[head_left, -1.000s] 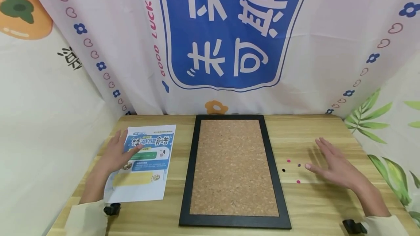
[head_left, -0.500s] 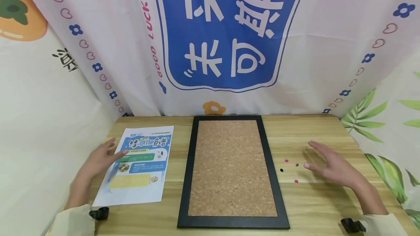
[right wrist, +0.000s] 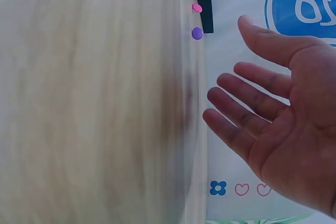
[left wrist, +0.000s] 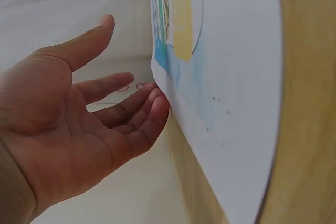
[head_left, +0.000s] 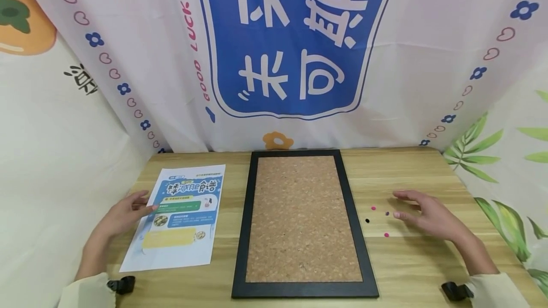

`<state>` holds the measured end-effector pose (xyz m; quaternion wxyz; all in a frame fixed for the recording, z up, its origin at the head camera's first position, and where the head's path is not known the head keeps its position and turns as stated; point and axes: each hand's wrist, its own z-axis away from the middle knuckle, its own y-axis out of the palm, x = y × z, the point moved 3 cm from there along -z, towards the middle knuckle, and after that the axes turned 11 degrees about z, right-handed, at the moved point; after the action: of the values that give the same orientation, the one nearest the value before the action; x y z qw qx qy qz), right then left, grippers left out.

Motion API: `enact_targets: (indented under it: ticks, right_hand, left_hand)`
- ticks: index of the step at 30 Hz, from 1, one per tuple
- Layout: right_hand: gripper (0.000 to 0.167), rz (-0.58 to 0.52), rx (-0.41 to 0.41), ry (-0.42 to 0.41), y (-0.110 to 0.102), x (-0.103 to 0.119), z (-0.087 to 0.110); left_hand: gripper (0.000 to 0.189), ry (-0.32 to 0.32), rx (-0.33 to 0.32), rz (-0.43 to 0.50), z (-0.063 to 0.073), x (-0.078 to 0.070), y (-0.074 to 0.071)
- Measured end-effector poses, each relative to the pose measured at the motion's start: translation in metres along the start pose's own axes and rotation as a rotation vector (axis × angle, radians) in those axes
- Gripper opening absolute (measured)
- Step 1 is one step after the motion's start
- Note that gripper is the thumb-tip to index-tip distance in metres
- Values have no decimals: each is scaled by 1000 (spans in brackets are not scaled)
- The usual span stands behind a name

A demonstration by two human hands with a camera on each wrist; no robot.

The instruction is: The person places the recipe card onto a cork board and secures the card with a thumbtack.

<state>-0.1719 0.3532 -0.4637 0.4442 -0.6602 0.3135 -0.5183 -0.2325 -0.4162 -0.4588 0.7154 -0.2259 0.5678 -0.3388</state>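
- Left hand [head_left: 122,216]: released, at left edge of paper [head_left: 177,220]; contact unclear.
- Right hand [head_left: 434,217]: released, above table [head_left: 411,274] near pins [right wrist: 197,33].
- Board [head_left: 305,220]: between paper and pins.

Seemingly a curtained booth (printed cloth walls [head_left: 428,61], wooden table [head_left: 398,170]).

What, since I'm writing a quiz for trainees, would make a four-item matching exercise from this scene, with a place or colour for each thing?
Column one
1. Cork board
2. Printed sheet
3. Pushpins
4. Patterned cloth

Column two
A. Pink, purple and black
B. Hanging behind the table
C. Tan, inside a black frame
D. Lying by the left hand

Right pairs: 1-C, 2-D, 3-A, 4-B
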Motion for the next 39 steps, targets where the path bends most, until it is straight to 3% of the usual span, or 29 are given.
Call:
enact_targets:
  ticks: [11, 24, 39]
  right_hand:
    - [46, -50, 41, -15, 4, -3, -7]
    - [43, -62, 59, -12, 6, -4, -8]
    - [42, -64, 58, -20, 8, -1, -8]
  left_hand:
    - [81, 25, -6, 47, -6, 5, 2]
    - [80, -13, -32, 79, -11, -1, 9]
    - [65, -17, -77, 36, -12, -9, 14]
